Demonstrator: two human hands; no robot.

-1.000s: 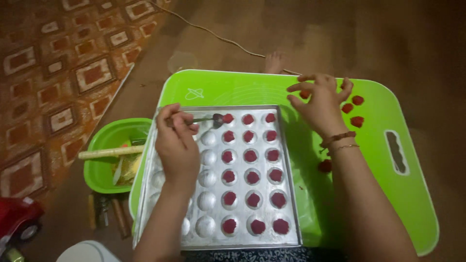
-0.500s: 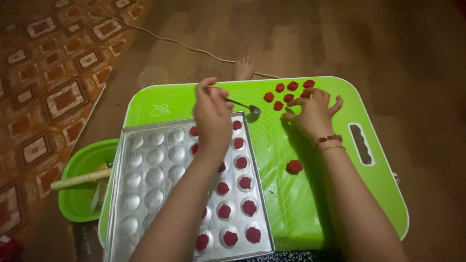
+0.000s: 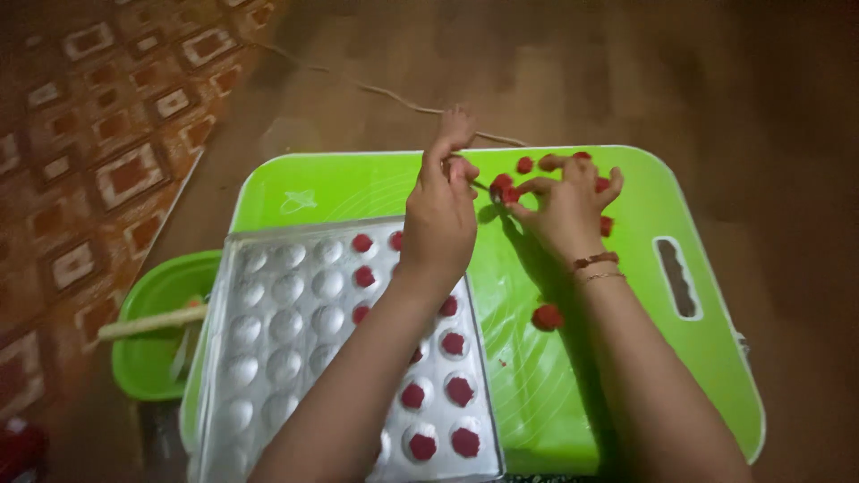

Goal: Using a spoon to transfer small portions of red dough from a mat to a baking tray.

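here the red balls [image 3: 523,165] are small, round, deep red lumps, clustered at the far edge of the green board [image 3: 573,376], with one more lying alone nearer the person, by the right forearm. the left hand [image 3: 440,210] is closed in a pinch around a thin metal spoon [image 3: 481,188], whose tip touches a red ball [image 3: 501,188] at the cluster. the right hand [image 3: 565,204] has its fingers curled loosely, thumb and forefinger pinching at that same ball just beside the spoon tip; whether it truly grips it i cannot tell.

the silver mould tray [image 3: 268,358] lies on the near left part of the board. its round hollows on the right columns each hold a red ball, while the left columns show bare pale hollows. a green bowl [image 3: 148,358] sits left of the tray, touching the board's edge, with a wooden stick [image 3: 152,322] across it; its contents are too blurred to tell.

compared with half a second ago, both hands have come closer together over the cluster, the spoon tip has gone from the bare board to the ball, and the view has shifted a little to the right.
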